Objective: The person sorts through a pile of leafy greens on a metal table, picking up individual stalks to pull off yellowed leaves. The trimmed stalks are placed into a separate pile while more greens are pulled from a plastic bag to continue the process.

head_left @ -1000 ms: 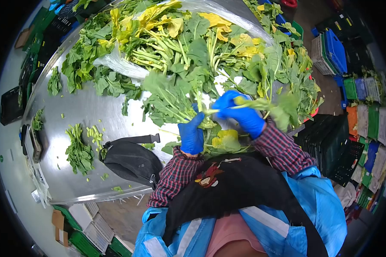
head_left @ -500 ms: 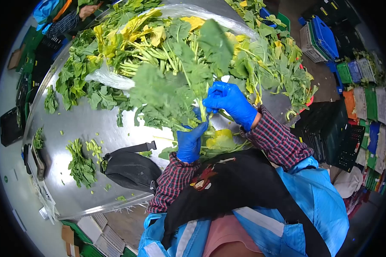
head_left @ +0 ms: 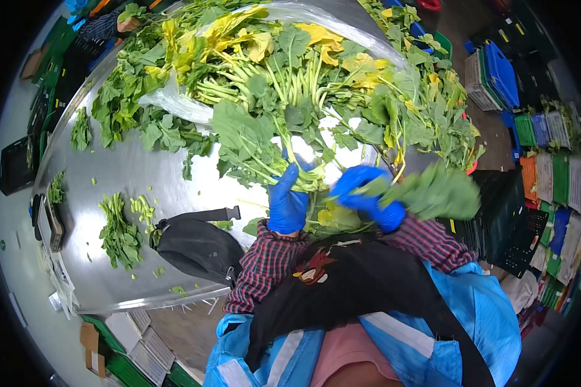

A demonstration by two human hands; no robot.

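The left hand (head_left: 287, 205), in a blue glove, has its fingers (head_left: 289, 177) curled tight round the pale stems of a bunch of greens (head_left: 255, 145). The bunch sits near the middle of the table's (head_left: 132, 164) near edge, and its broad, flat, dark green leaves fan away from the person over the steel. The right hand (head_left: 370, 198), gloved the same, is just beside the left. Its fingers are closed on a leafy stalk (head_left: 436, 192) that stretches out past the table's right edge. Under both hands, yellowed leaves (head_left: 334, 216) lie at the near edge.

The far half of the table carries a big heap of greens (head_left: 290, 71) on a clear plastic sheet (head_left: 174, 100), with yellow leaves mixed in. A black bag (head_left: 197, 244) with a strap lies at the near edge, left of the hands. Beyond it are a small pile of trimmed greens (head_left: 118, 233) and some cut stem bits (head_left: 142, 209).

A red and white print (head_left: 313, 266) on the dark apron is too small to read. No writing is legible on the coloured crates (head_left: 549, 168) stacked to the right.

The leafy stalk is smeared by motion blur, so its shape is unclear. The left hand's fingertips are buried among the stems. At the table's far left corner another person's hand (head_left: 130, 24) shows, cut off by the dark rim of the view.
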